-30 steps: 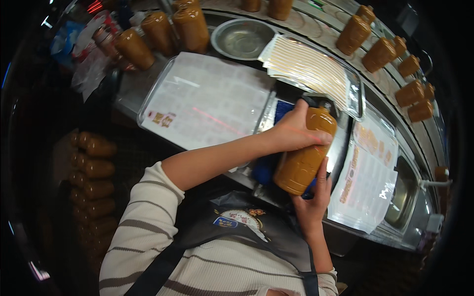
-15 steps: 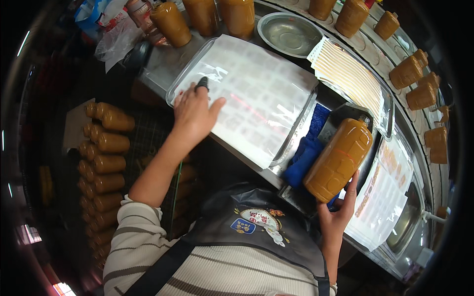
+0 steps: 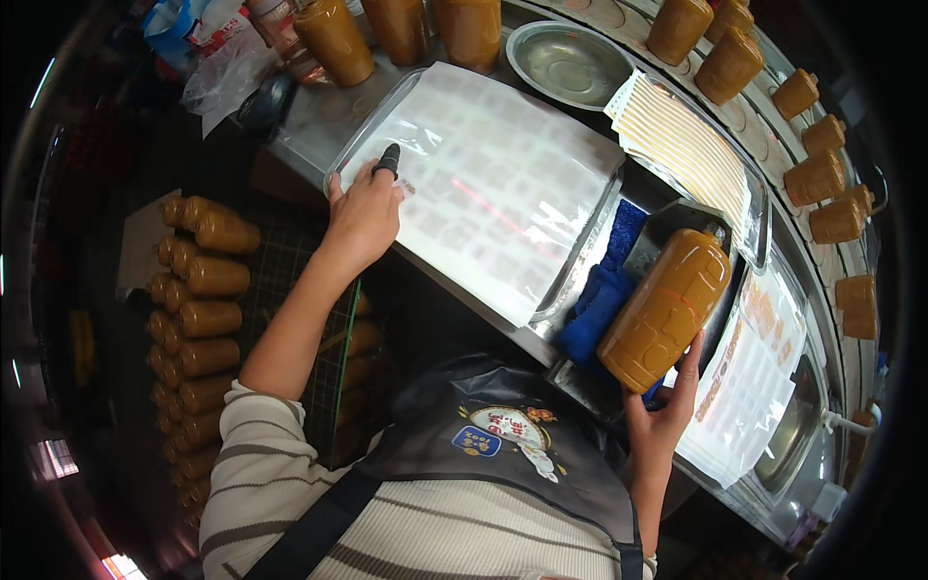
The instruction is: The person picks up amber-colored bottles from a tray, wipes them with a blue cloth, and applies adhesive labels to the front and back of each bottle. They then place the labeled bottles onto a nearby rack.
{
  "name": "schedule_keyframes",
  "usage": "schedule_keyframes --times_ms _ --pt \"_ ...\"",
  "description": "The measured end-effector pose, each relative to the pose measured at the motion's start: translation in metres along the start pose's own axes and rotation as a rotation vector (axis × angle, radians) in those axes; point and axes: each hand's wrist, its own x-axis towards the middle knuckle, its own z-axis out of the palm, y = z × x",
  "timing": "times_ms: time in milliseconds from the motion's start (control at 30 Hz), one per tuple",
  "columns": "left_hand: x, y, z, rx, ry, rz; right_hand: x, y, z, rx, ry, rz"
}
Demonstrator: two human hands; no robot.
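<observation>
My left hand [image 3: 364, 220] rests on a white translucent sheet [image 3: 522, 145] in a shallow metal tray, its fingers apart. A black finger cover [image 3: 389, 159] sits on one finger. Beside the thumb is a small printed piece [image 3: 406, 188]; whether it is touched cannot be told. Rows of faint printed patches show through the sheet, and a red light line crosses it. My right hand [image 3: 667, 416] grips the base of a glossy brown bottle [image 3: 665, 309], thumb along its side. Tilted, with raised markings, the bottle lies on a dark metal holder [image 3: 650, 249].
A blue cloth [image 3: 597, 307] lies between tray and bottle. Beyond are a metal bowl [image 3: 570, 66] and striped sheets [image 3: 681, 135]. Printed sheets [image 3: 744, 387] lie at right. Brown bottles [image 3: 730, 66] line a curved conveyor; more bottles [image 3: 217, 275] are stacked low at left.
My left hand has shifted slightly left, its thumb drawn in toward the fingers, and the small printed piece now shows. Conveyor bottles have moved along. My right hand and its bottle stay nearly still.
</observation>
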Motion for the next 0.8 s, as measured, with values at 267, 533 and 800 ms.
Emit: schedule_keyframes --times_ms 267,533,800 --pt "0.029 -0.029 -0.008 -0.213 0.013 0.02 -0.003 0.0 0.0 -0.002 -0.008 -0.002" --pt "0.051 -0.055 -0.002 -0.441 0.294 -0.215 -0.004 0.006 0.001 0.005 -0.007 0.003" --pt "0.073 -0.04 -0.016 -0.021 0.148 -0.13 -0.008 0.006 0.002 0.016 0.009 0.001"
